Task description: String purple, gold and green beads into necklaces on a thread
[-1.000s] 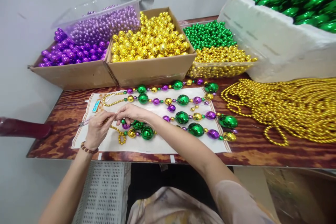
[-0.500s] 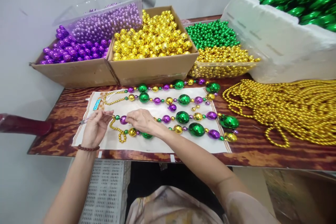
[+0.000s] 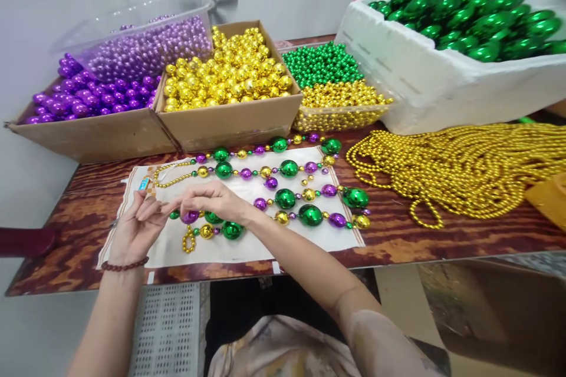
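My left hand [image 3: 139,221], wearing a beaded bracelet [image 3: 125,265] at the wrist, is closed in a pinch at the left end of a bead garland. My right hand [image 3: 216,200] reaches across from the right, its fingertips meeting the left hand's at the garland's thin string. A green bead and a purple bead [image 3: 190,216] show just under the right fingers. That hand covers part of the garland, which emerges to the right with a large green bead [image 3: 285,198]. Below it lies another garland with a gold loop [image 3: 188,241]. A small metallic piece beside my left hand is unclear.
Another beaded strand [image 3: 289,168] lies farther back on the white cloth [image 3: 247,250]. Behind are boxes of purple beads [image 3: 101,135] and gold beads [image 3: 230,123], a clear tub [image 3: 340,121] and a foam box [image 3: 424,100] of green beads. Gold bead chains [image 3: 442,171] lie right.
The view has shifted, so the table things sit farther left. My right fingers have moved from the purple bead toward my left fingertips. The string stretched between the hands is now mostly hidden.
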